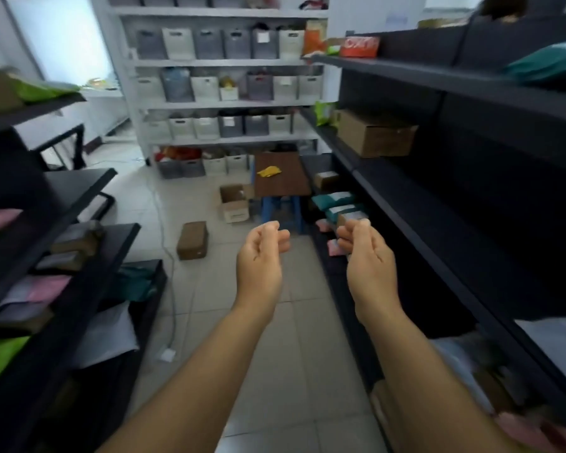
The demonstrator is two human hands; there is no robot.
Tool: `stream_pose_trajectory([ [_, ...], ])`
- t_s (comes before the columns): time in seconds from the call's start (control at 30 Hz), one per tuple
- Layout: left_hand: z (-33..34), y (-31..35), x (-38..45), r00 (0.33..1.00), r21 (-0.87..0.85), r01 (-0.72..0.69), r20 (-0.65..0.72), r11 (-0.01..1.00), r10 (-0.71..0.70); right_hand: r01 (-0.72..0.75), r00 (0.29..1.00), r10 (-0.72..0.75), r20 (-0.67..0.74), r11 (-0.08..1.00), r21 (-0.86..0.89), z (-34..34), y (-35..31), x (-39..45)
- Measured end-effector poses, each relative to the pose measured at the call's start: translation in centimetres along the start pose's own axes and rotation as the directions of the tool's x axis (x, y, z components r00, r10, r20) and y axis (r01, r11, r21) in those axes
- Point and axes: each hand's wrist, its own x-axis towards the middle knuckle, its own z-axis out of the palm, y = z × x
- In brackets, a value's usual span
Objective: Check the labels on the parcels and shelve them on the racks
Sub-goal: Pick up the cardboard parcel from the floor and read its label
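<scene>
Both hands (314, 256) hang loosely curled between dark racks (438, 197).

Both bare forearms reach forward, side by side and apart. The left hand (261, 256) is palm-up, fingers curled loosely inward onto nothing. The right hand (366, 256) is likewise turned up, fingers curled toward the thumb, nothing visibly between them.

a storeroom for parcels is shown. dark racks (438, 204) are filled with boxes and soft mail bags (337, 201), rows of bins (206, 44) are kept on white shelves (223, 62), and cardboard boxes (192, 240) are left on the floor.
</scene>
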Motion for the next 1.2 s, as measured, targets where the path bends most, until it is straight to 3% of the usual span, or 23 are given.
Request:
stream_pose_trajectory([
  [0.27, -2.6, -4.4, 7.1, 0.969, 0.091, 0.099, -0.237, 0.991, -0.075, -0.147, 0.967, 0.148, 0.206, 0.989, -0.021, 5.2, 5.2, 8.9],
  [0.5, -4.9, -7.0, 11.9, 0.921, 0.089, 0.196, -0.359, 0.977, -0.151, -0.222, 0.924, 0.228, 0.308, 0.974, -0.054, 9.9, 8.1, 13.8],
  [0.83, -8.3, -9.6, 25.4, 0.853, -0.019, 0.216, -0.484, 0.976, -0.198, -0.204, 0.855, 0.243, 0.458, 0.97, -0.133, 22.3, 11.0, 24.6],
  [1.2, -9.0, -12.1, 44.0, 0.808, -0.092, 0.298, -0.505, 0.95, -0.303, -0.233, 0.825, 0.321, 0.465, 0.943, -0.238, 35.0, 13.5, 38.0],
])
